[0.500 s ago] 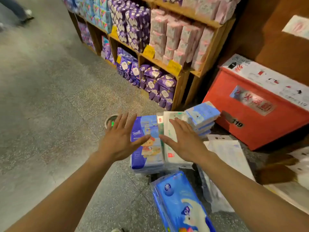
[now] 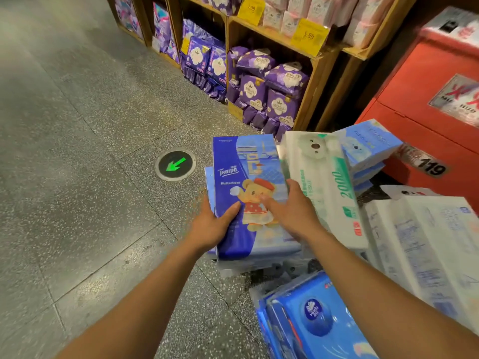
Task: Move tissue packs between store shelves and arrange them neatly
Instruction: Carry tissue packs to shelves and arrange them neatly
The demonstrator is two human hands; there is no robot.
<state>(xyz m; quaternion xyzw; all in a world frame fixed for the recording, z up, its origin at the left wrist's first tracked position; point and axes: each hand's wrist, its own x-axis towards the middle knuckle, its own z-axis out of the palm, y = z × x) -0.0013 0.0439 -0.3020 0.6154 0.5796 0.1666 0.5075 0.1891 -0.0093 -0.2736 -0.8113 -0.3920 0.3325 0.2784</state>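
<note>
A blue Tempo tissue pack (image 2: 241, 167) with a bear picture lies on top of a low stack on the floor. My left hand (image 2: 211, 225) grips its near left edge, thumb on top and fingers under the side. My right hand (image 2: 291, 211) lies on the pack's right part, fingers spread across the bear and thumb at the right edge. A white and green tissue pack (image 2: 326, 182) lies right beside it. Light blue packs (image 2: 368, 143) are stacked behind that one.
Wooden shelves (image 2: 318, 73) hold purple packs (image 2: 274, 86) low down and pink ones above, with yellow price tags (image 2: 308, 35). A red box (image 2: 414, 104) marked 119 stands at right. White packs (image 2: 427, 244) and bright blue packs (image 2: 316, 320) lie near me. A green arrow marker (image 2: 175, 164) is set in the floor.
Both hands have come down from hovering over the stack onto the Tempo pack; the left now grips its edge. The view has moved closer to the packs.
</note>
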